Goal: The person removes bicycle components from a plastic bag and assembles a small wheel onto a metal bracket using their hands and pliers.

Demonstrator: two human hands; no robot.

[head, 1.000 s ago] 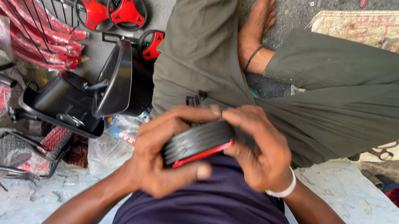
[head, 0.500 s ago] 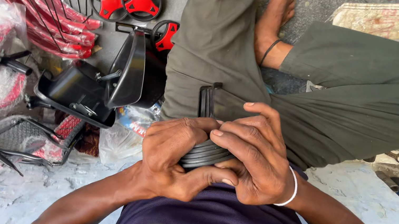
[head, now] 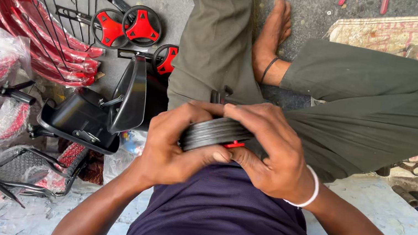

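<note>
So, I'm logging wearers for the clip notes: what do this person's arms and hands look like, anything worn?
Both forearms are bare, with no sleeves reaching them. The left hand wears no glove or ring that shows. The right hand is also ungloved, and a plain white band circles that wrist. The upper arms run out of the picture beside a dark navy shirt.

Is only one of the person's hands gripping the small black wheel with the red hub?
No: both the left hand and the right hand clasp the black wheel from either side.

Both hands [head: 226, 148] around black wheel [head: 215, 132]
</note>
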